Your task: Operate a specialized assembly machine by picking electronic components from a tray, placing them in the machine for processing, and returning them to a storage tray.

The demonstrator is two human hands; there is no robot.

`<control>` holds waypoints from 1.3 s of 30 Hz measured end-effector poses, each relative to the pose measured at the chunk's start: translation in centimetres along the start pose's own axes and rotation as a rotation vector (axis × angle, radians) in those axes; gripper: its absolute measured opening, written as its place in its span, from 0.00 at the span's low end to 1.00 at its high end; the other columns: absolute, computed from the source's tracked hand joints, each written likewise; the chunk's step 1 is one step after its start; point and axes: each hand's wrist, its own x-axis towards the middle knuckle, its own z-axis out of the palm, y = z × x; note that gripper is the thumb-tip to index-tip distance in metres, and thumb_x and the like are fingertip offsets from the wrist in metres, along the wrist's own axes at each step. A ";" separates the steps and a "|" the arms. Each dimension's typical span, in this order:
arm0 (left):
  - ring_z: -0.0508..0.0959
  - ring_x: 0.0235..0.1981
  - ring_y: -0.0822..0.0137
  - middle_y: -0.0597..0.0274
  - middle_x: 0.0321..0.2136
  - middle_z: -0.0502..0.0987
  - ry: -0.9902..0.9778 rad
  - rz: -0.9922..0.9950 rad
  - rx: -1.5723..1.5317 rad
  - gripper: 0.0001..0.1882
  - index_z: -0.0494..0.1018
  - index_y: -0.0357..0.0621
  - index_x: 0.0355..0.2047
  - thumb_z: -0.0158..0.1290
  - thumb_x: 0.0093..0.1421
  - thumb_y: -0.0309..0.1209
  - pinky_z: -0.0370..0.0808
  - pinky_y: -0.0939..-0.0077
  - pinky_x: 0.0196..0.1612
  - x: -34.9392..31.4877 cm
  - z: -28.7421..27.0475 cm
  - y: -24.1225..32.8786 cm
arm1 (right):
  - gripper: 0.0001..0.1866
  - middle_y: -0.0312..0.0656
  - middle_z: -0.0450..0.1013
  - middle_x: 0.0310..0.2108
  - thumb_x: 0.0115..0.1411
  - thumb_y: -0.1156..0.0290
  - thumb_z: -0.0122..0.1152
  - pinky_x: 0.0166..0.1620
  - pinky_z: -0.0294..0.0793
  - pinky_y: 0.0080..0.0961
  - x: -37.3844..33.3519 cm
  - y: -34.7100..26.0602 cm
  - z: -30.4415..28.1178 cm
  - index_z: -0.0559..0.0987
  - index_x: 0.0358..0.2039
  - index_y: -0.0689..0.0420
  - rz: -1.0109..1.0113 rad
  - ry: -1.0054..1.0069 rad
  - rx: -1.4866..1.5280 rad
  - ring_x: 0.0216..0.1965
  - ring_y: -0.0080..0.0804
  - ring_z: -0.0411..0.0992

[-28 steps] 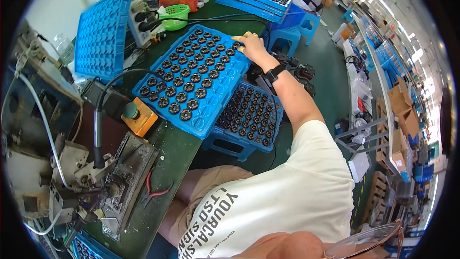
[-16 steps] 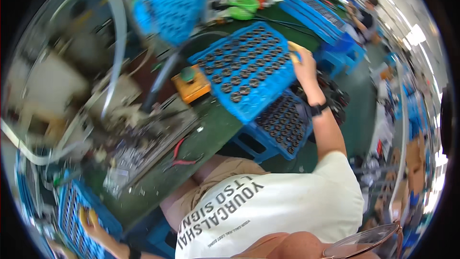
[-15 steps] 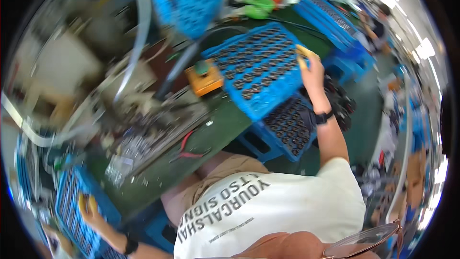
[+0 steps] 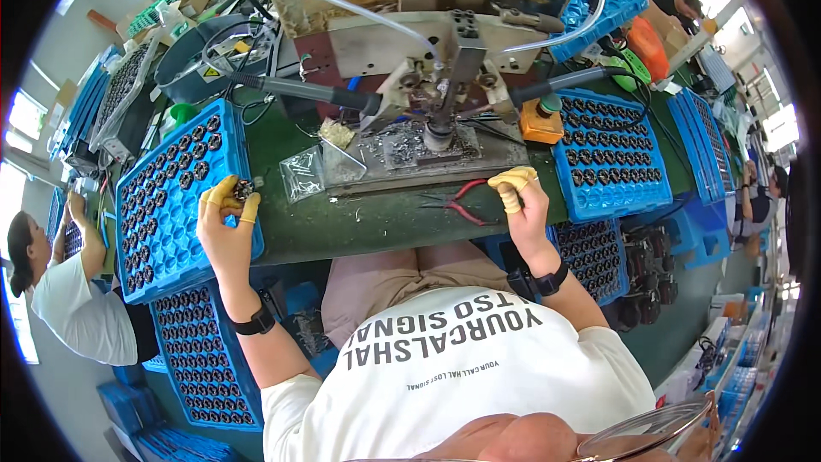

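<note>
The green-topped rectangular workbench (image 4: 368,224) spans the area ahead of my lap. The grey metal machine (image 4: 464,43), with an upright column and a flat base strewn with scraps, stands at its far centre. At left, the blue moulded-plastic tray (image 4: 177,244) carries rows of dark round parts, with several bare cells toward its near right side. At right, the matching blue plastic tray (image 4: 611,203) carries further rows. My left hand (image 4: 227,218), fitted with yellow finger covers, is positioned at the left tray's right edge, closed in a pinch. My right hand (image 4: 522,198), similarly covered, is positioned left of the right tray, fingers curled; I cannot tell whether it grasps anything. The orange box with a round green button (image 4: 542,126) sits beyond it. Red-handled metal pliers (image 4: 466,213) lie just left of it, handles spread. The small dark round component (image 4: 245,189) is gripped between my left thumb and fingers.
</note>
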 end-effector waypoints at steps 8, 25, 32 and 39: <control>0.75 0.26 0.72 0.62 0.32 0.74 -0.006 0.058 0.054 0.20 0.78 0.39 0.43 0.66 0.47 0.22 0.74 0.80 0.30 0.1 0.3 0.2 | 0.07 0.42 0.77 0.34 0.59 0.72 0.64 0.45 0.70 0.27 1.5 -1.0 0.1 0.81 0.37 0.61 0.048 0.038 0.038 0.38 0.35 0.72; 0.78 0.39 0.66 0.59 0.37 0.78 -0.183 0.203 -0.147 0.22 0.80 0.42 0.43 0.68 0.45 0.26 0.74 0.75 0.42 2.6 8.6 11.8 | 0.21 0.41 0.76 0.44 0.52 0.66 0.73 0.51 0.68 0.27 8.5 -2.9 1.6 0.80 0.45 0.59 0.084 -0.014 0.181 0.46 0.32 0.72; 0.79 0.40 0.60 0.56 0.40 0.78 -0.317 0.282 -0.275 0.22 0.79 0.38 0.43 0.69 0.47 0.31 0.76 0.72 0.43 2.5 16.0 13.2 | 0.21 0.37 0.74 0.43 0.54 0.66 0.72 0.50 0.67 0.24 5.8 -0.7 -2.1 0.79 0.47 0.59 0.204 0.062 0.213 0.44 0.27 0.69; 0.79 0.39 0.60 0.56 0.38 0.77 -0.486 0.159 -0.367 0.24 0.76 0.35 0.44 0.69 0.49 0.33 0.77 0.72 0.41 3.2 16.1 13.2 | 0.21 0.37 0.75 0.43 0.55 0.69 0.71 0.52 0.68 0.23 5.6 0.5 -2.8 0.78 0.48 0.61 0.250 0.094 0.236 0.44 0.25 0.71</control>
